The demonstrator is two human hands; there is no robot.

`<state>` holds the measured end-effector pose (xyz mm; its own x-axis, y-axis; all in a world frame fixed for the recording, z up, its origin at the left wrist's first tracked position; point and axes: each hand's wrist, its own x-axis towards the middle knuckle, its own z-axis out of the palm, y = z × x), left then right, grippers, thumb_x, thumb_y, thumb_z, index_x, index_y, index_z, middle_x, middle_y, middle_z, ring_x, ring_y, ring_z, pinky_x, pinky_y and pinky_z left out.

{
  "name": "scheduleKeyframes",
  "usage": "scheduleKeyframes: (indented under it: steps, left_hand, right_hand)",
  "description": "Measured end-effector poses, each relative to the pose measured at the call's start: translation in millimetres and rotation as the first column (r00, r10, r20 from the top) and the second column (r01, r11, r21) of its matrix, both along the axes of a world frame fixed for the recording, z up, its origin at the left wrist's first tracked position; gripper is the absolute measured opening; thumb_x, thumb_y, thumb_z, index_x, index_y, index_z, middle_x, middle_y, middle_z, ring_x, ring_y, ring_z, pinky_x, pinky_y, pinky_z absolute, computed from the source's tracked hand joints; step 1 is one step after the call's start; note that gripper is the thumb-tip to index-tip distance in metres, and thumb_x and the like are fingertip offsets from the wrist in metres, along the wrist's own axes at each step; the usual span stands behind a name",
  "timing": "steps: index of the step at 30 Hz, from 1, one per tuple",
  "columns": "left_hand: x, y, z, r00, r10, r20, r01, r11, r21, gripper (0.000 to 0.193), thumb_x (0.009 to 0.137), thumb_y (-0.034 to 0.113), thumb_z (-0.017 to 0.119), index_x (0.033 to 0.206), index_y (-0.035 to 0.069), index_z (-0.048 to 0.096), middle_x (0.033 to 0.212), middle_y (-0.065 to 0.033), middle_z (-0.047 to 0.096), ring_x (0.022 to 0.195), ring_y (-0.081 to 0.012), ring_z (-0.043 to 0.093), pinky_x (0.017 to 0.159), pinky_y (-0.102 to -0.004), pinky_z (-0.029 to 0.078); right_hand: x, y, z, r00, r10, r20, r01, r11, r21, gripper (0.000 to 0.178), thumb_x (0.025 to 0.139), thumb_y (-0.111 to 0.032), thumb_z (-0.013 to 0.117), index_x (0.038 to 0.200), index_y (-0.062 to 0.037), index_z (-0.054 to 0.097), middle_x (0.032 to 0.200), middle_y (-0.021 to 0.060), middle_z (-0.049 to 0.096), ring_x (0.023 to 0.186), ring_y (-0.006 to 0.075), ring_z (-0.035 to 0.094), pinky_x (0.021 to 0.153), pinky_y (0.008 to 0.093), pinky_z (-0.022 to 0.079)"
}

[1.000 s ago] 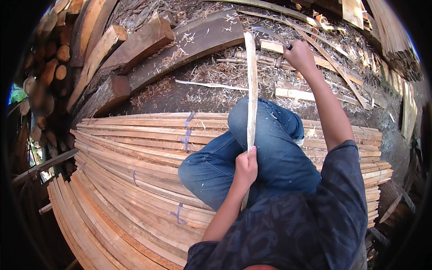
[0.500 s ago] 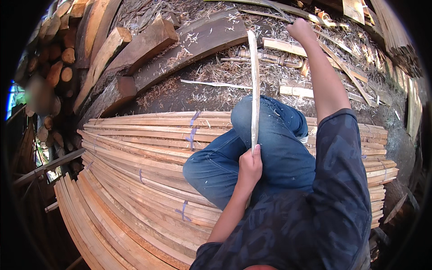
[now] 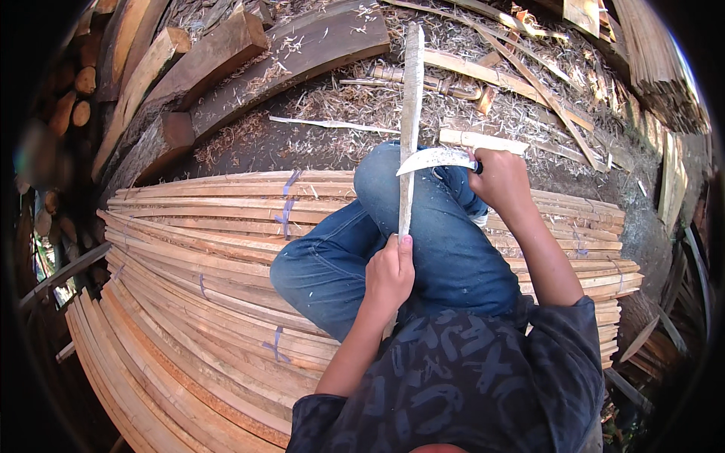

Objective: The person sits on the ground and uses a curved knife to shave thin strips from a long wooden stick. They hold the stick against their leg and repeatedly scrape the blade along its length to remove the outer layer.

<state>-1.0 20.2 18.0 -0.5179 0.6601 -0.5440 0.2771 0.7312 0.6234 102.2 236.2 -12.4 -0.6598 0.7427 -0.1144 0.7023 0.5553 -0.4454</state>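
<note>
My left hand [image 3: 390,270] is closed around the lower part of a pale, narrow wooden stick [image 3: 412,90], which rises away from me across my bent knee. In my right hand [image 3: 501,181] is the dark handle of a knife with a curved, light-coloured blade [image 3: 439,159]. The blade lies crosswise over the stick at about knee height, its tip reaching just past the stick's left edge. Whether the edge bites into the wood I cannot tell. My crossed legs in blue jeans [image 3: 445,249] are beneath both hands.
Bundles of long wooden strips [image 3: 204,264], tied with purple bands [image 3: 287,204], spread under and beside me. Beyond them, thick timber beams [image 3: 294,68] and shavings [image 3: 325,106] cover the ground. Loose slats [image 3: 483,140] lie ahead right; cut logs [image 3: 81,94] are stacked far left.
My right hand has come back from far ahead toward my knee, bringing the knife down across the stick. The left hand keeps its hold on the stick; the whole view has shifted slightly.
</note>
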Motion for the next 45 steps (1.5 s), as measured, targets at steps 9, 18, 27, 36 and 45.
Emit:
scheduleKeyframes:
  steps: [9, 18, 27, 36, 45]
  left_hand:
    - [4, -9, -17, 0.931, 0.241, 0.275, -0.292, 0.942, 0.165, 0.042, 0.097, 0.031, 0.053, 0.069, 0.0, 0.048, 0.054, -0.0021, 0.041, 0.055, -0.0065, 0.038, 0.049, -0.0295, 0.033]
    - [4, -8, -17, 0.908, 0.262, 0.327, -0.34, 0.917, 0.21, 0.042, 0.096, 0.031, 0.054, 0.068, 0.001, 0.045, 0.057, 0.0018, 0.038, 0.058, -0.0052, 0.034, 0.049, -0.028, 0.03]
    - [8, -11, -25, 0.925, 0.264, 0.274, -0.34, 0.897, 0.283, 0.042, 0.097, 0.033, 0.052, 0.067, 0.005, 0.046, 0.055, 0.0056, 0.037, 0.05, -0.0026, 0.032, 0.044, -0.0252, 0.027]
    - [9, -8, -16, 0.941, 0.239, 0.241, -0.302, 0.913, 0.275, 0.042, 0.096, 0.03, 0.053, 0.069, -0.001, 0.047, 0.054, -0.0045, 0.04, 0.053, -0.0089, 0.037, 0.049, -0.0318, 0.034]
    - [5, -7, -16, 0.943, 0.224, 0.246, -0.291, 0.915, 0.281, 0.038, 0.098, 0.029, 0.051, 0.07, 0.003, 0.047, 0.057, 0.0061, 0.035, 0.053, -0.003, 0.03, 0.046, -0.0253, 0.027]
  right_hand:
    - [-22, 31, 2, 0.972, 0.099, 0.214, -0.13, 0.982, 0.136, 0.016, 0.073, -0.021, 0.064, 0.074, -0.006, 0.069, 0.065, 0.0179, 0.064, 0.062, 0.0335, 0.065, 0.062, 0.0426, 0.053]
    - [-62, 102, -19, 0.98, -0.026, 0.2, -0.028, 0.964, 0.264, 0.019, 0.071, -0.021, 0.064, 0.072, -0.0023, 0.068, 0.074, 0.0197, 0.066, 0.072, 0.0351, 0.066, 0.067, 0.0445, 0.053]
    - [-60, 76, 1, 0.987, 0.022, 0.157, -0.06, 0.969, 0.239, 0.019, 0.072, -0.021, 0.063, 0.078, -0.0044, 0.07, 0.075, 0.0195, 0.067, 0.07, 0.034, 0.067, 0.066, 0.0439, 0.054]
    - [-35, 29, 7, 0.957, 0.104, 0.27, -0.148, 0.978, 0.149, 0.017, 0.066, -0.018, 0.061, 0.068, -0.0024, 0.067, 0.067, 0.0195, 0.065, 0.065, 0.0343, 0.067, 0.06, 0.0424, 0.055]
    - [-63, 109, -25, 0.984, -0.022, 0.176, -0.039, 0.941, 0.337, 0.022, 0.072, -0.02, 0.06, 0.071, 0.0002, 0.068, 0.077, 0.0213, 0.068, 0.072, 0.0354, 0.068, 0.066, 0.0449, 0.055]
